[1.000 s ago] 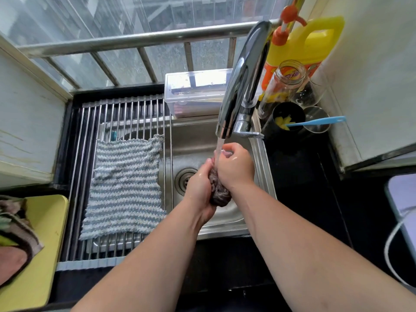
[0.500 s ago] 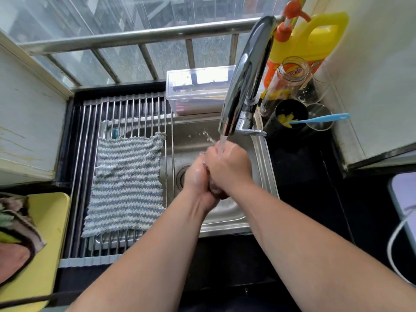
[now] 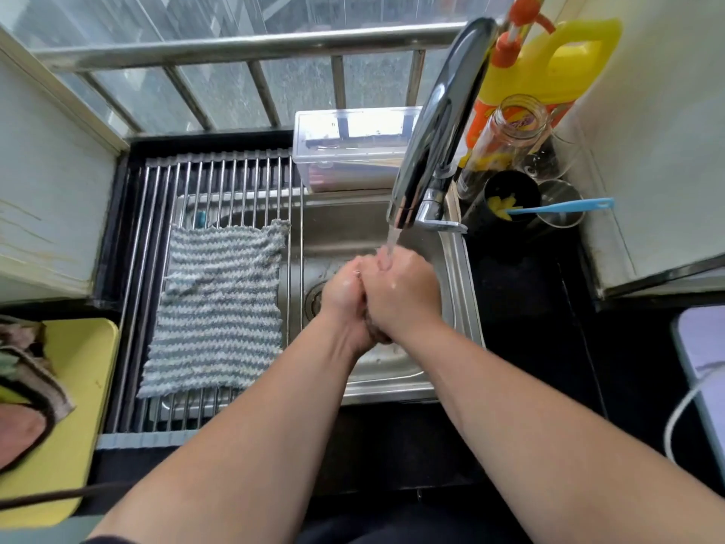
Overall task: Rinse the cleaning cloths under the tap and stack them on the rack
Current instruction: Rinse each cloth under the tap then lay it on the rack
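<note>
Water runs from the chrome tap (image 3: 431, 127) onto both my hands over the steel sink (image 3: 455, 268). My left hand (image 3: 345, 292) and my right hand (image 3: 400, 296) are pressed together, squeezing a dark brown cloth (image 3: 376, 333); only a small wad of it shows below my palms. A blue-and-white striped cloth (image 3: 219, 308) lies flat on the metal roll-up rack (image 3: 157, 190) over the sink's left half. More cloths (image 3: 27, 371) are heaped on a yellow tray (image 3: 86, 378) at the far left.
A clear plastic box (image 3: 353, 147) stands behind the sink. A yellow detergent jug (image 3: 549, 60), a glass jar (image 3: 510, 127), a black cup (image 3: 510, 198) with a blue brush (image 3: 565, 206) and glasses crowd the right back corner. A white cable (image 3: 682, 410) lies at right.
My hands rose closer under the spout and closed tighter around the dark cloth, so less of it shows. Water now hits my right hand's knuckles.
</note>
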